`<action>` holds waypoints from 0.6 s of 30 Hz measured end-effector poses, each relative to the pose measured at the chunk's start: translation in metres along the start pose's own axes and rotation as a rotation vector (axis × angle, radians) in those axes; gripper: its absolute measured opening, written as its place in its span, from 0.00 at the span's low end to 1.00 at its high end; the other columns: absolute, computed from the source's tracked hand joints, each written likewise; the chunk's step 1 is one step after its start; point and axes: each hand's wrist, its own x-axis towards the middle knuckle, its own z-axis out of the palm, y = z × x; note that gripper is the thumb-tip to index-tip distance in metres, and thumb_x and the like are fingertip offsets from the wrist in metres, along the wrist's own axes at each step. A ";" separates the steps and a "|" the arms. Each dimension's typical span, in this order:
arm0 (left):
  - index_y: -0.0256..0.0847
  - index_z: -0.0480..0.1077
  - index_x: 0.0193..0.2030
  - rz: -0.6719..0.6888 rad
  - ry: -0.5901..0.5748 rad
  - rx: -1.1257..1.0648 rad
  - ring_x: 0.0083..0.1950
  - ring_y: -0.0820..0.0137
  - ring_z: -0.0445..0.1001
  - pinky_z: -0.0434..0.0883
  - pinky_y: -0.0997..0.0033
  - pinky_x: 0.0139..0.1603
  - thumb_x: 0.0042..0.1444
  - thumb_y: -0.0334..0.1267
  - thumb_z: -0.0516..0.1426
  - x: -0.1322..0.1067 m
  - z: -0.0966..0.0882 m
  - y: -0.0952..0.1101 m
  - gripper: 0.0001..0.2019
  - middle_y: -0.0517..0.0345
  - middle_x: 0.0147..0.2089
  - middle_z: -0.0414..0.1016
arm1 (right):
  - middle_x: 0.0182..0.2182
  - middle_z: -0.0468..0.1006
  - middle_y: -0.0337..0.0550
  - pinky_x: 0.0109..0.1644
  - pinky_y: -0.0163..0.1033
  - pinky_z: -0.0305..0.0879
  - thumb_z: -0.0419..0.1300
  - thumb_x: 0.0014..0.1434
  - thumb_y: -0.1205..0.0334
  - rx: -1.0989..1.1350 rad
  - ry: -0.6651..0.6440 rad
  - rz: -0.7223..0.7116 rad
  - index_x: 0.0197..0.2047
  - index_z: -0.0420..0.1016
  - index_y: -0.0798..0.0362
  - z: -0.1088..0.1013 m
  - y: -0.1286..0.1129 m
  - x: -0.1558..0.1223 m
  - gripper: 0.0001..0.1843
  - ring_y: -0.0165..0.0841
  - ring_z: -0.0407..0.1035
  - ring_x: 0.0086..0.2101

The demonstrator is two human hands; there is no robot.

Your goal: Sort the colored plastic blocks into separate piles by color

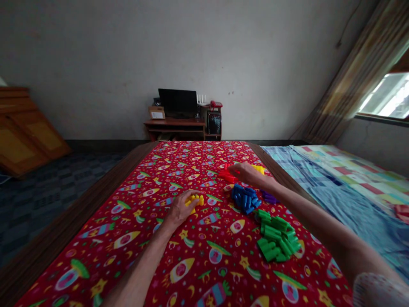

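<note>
My left hand [180,209] rests on the red patterned cloth, its fingers curled round yellow toy building blocks [196,199]. Part of the yellow blocks is hidden by the fingers. Stretched farther out, my right hand [245,171] is at a pile of red toy blocks [226,175], with its fingers bent down and close together. What lies between those fingers is hidden. Below the right forearm are a pile of blue blocks [245,198] and a larger pile of green blocks [277,238]. Purple blocks [269,197] show partly beside the arm, and other yellow blocks [258,169] lie behind the right wrist.
The red cloth [128,260] covers a long surface with dark brown edges. Along its right side is a bed with a blue sheet [287,166]. Against the far wall stands a desk [175,122] with a monitor [178,102]. A wooden cabinet [30,128] is at left.
</note>
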 end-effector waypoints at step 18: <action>0.41 0.69 0.49 -0.021 0.004 -0.099 0.44 0.61 0.79 0.75 0.61 0.47 0.58 0.51 0.52 -0.001 -0.003 -0.003 0.19 0.51 0.39 0.80 | 0.36 0.81 0.49 0.35 0.33 0.62 0.55 0.60 0.67 0.040 0.176 0.168 0.53 0.76 0.57 0.006 0.003 0.019 0.19 0.31 0.72 0.32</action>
